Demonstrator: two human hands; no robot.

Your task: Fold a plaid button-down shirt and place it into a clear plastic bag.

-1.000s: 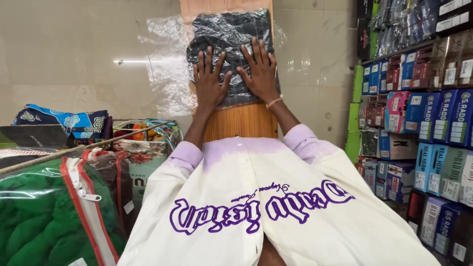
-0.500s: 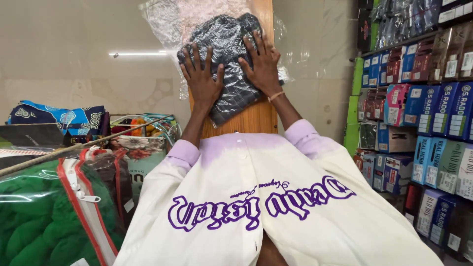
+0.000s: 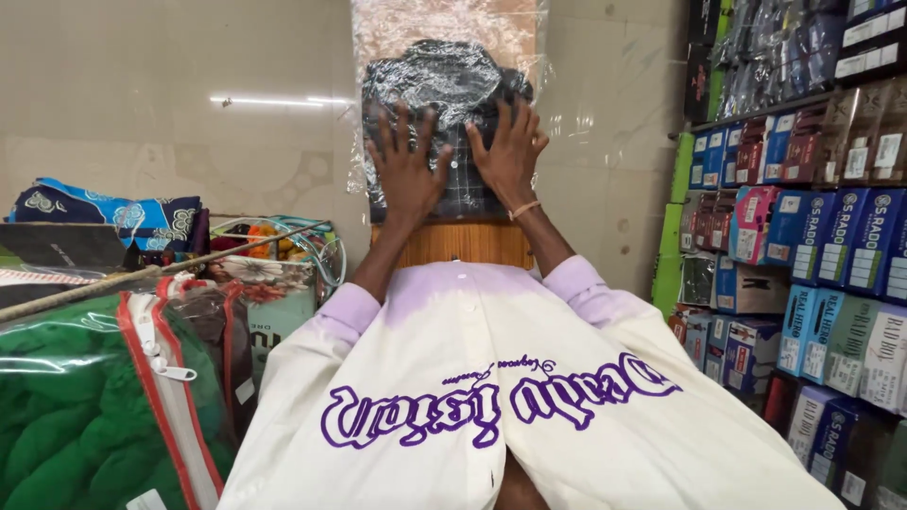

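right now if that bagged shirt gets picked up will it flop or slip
The bagged shirt probably flops: soft folded cloth in loose crinkled film. Likely slippery, since the film looks glossy. Probably light; both hands, left hand and right hand, press it flat.

Clear bag (image 3: 444, 38) top cut off by frame edge.

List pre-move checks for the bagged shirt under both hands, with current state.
1. Left hand flat on the bagged shirt: ok.
2. Right hand flat on it: ok.
3. Shirt fully inside the clear bag: ok, film extends past the collar.
4. Bag mouth sealed: cannot tell.
5. Shirt resting squarely on the wood board: cannot tell, hands cover the lower edge.
6. Sleeves clear of the bag: ok.
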